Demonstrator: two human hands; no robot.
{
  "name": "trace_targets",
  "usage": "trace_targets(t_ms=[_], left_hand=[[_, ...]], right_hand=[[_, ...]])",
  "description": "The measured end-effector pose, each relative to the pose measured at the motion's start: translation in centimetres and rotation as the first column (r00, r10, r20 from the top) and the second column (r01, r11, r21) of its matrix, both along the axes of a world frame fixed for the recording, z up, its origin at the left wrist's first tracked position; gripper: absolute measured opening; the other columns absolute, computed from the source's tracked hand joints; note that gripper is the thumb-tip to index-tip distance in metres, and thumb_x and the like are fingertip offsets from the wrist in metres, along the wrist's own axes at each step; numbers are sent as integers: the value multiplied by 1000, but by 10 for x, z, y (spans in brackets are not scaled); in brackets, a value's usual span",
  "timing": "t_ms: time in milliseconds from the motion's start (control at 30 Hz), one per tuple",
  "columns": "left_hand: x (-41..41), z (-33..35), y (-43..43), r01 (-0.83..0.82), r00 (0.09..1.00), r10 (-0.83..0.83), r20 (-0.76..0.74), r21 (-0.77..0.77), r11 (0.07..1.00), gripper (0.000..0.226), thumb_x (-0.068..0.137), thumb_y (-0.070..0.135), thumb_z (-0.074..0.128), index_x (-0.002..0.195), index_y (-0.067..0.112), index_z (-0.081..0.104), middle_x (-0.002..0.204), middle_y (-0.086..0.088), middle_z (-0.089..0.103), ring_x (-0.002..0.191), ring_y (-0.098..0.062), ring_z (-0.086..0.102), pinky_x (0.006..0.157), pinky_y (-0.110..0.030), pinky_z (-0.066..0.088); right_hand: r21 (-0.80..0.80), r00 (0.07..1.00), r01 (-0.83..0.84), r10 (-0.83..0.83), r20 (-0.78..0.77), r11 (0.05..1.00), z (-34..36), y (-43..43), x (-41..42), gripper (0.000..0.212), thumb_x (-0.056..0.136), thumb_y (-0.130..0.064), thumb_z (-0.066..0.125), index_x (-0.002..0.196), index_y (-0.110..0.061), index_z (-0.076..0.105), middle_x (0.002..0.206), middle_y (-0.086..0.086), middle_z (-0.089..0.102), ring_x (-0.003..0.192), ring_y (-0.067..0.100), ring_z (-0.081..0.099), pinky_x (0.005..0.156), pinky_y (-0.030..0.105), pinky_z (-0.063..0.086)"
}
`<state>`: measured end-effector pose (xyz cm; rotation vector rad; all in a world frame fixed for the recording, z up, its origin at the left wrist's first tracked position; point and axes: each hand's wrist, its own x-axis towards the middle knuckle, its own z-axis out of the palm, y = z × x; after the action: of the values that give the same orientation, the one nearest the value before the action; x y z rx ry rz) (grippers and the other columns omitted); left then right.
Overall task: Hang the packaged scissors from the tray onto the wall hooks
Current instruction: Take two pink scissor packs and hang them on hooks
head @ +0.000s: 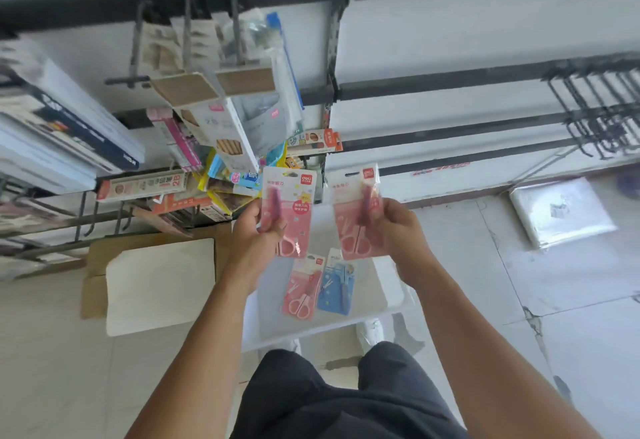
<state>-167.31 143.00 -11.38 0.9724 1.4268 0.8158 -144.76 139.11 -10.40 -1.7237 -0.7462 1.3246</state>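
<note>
Pink card backs both packs of scissors held up in front of the wall. The left hand [254, 230] pinches one pink pack [289, 210] at its lower left edge, thumb over the front and the other fingers behind it. The right hand [394, 227] grips a second pink pack [356, 217] at its right edge, fingers curled round the card. Below the fingers of both hands, a white tray [388, 286] holds two more packs lying flat and just beside each other: a pink one [302, 288] and a blue one [336, 282]. Far to the right of the right fingers, bare black hooks [602, 109] stick out from the wall rails.
</note>
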Motion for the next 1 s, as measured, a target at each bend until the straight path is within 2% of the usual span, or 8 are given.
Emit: trace_targets(t_ms=[133, 267, 367, 467, 567, 667, 800, 1000], left_hand=[[11, 38, 0, 5, 999, -8, 54, 64, 998, 21, 91, -1, 65, 100, 19, 66, 92, 1, 78, 82, -21, 76, 66, -38, 61], [30, 98, 1, -60, 996, 45, 74, 213, 975, 21, 90, 0, 67, 99, 19, 68, 98, -4, 78, 80, -20, 76, 70, -38, 61], [45, 135, 0, -119, 990, 90, 110, 297, 947, 21, 88, 2, 69, 101, 19, 70, 102, -8, 78, 93, -35, 74, 82, -52, 59], [62, 169, -6, -151, 984, 103, 145, 380, 913, 19, 88, 7, 71, 103, 19, 70, 103, -6, 78, 97, -36, 73, 86, -56, 56], [80, 197, -10, -185, 976, 110, 187, 448, 875, 22, 88, 6, 70, 107, 17, 71, 105, -9, 78, 99, -38, 72, 84, -52, 57], [98, 221, -14, -208, 969, 112, 218, 493, 845, 26, 88, 9, 70, 112, 16, 69, 105, -6, 78, 96, -30, 75, 81, -44, 59], [121, 252, -18, -248, 958, 119, 260, 549, 798, 26, 86, 11, 70, 112, 17, 69, 106, -5, 78, 97, -27, 75, 83, -44, 57], [146, 308, -14, -271, 951, 88, 297, 663, 698, 23, 89, 11, 68, 111, 16, 70, 103, -5, 79, 95, -28, 75, 79, -39, 57]], right_hand=[[141, 994, 21, -7, -105, 990, 48, 3, 4, 23, 105, -13, 51, 109, 6, 62, 83, 7, 72, 60, 11, 72, 51, 25, 55], [322, 979, 25, 42, -198, 947, 107, 14, 18, 22, 104, -13, 53, 111, 6, 62, 83, 4, 77, 69, 17, 76, 56, 26, 58], [427, 971, 12, 92, -222, 904, 145, 20, 31, 15, 103, -12, 52, 106, -3, 63, 85, 4, 78, 72, 20, 77, 58, 28, 58], [512, 962, 4, 137, -237, 859, 178, 22, 46, 13, 103, -9, 52, 104, -4, 64, 92, 13, 76, 74, 24, 75, 59, 29, 58], [594, 951, 0, 184, -249, 804, 212, 20, 60, 14, 102, -8, 52, 104, -4, 64, 92, 17, 73, 73, 23, 74, 58, 29, 57], [654, 949, -6, 210, -234, 756, 243, 16, 76, 15, 103, -7, 50, 106, -2, 64, 90, 16, 73, 72, 23, 75, 56, 30, 58], [688, 956, 32, 179, -233, 725, 277, 13, 94, 17, 102, -9, 52, 99, -10, 68, 94, 17, 74, 80, 31, 74, 65, 49, 63], [712, 960, 103, 119, -255, 695, 326, 15, 113, 18, 102, -10, 51, 102, -10, 70, 86, 11, 74, 73, 25, 73, 54, 36, 60]])
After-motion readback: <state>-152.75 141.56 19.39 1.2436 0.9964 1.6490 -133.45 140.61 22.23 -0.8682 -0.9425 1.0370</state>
